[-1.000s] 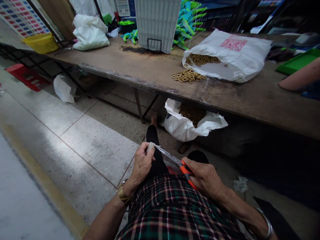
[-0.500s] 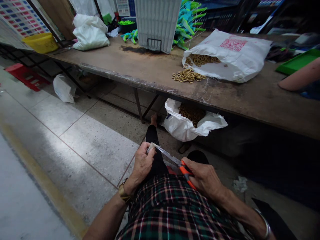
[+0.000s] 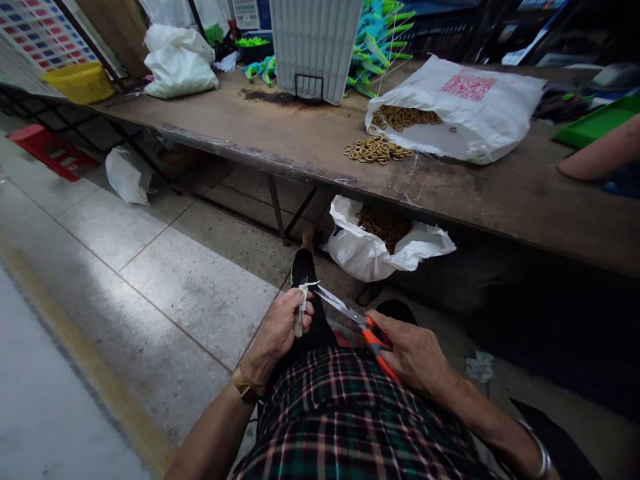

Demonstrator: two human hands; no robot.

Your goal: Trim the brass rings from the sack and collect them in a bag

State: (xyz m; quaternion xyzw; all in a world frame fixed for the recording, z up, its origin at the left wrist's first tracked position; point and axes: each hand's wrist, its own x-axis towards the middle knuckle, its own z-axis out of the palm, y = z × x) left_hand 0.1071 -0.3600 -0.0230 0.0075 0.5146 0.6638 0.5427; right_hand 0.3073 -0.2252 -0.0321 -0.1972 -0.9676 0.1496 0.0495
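Note:
My right hand [image 3: 413, 350] is closed through the handles of a pair of scissors [image 3: 374, 340] with orange and grey grips. Their blades are slightly parted and point up and left toward my left hand [image 3: 280, 327]. That hand is closed, pinching a small, pale, narrow piece [image 3: 300, 320] with a whitish wrapped top, its exact kind too small to tell. A thin white strip sticks out of its top toward the blade tips. Both hands are above my lap, over a plaid garment [image 3: 350, 413].
A wooden workbench [image 3: 225, 123] crosses ahead, bearing brown rings [image 3: 377, 150], a white sack [image 3: 480, 127] and a grey plastic crate [image 3: 315, 47]. An open sack of rings [image 3: 360, 257] stands below its edge. Another person's arm [image 3: 600, 150] rests at the right.
My left hand has turned, so more of the pale piece shows upright in its fingers. The scissors have drawn slightly right and down, their tips now apart from the piece.

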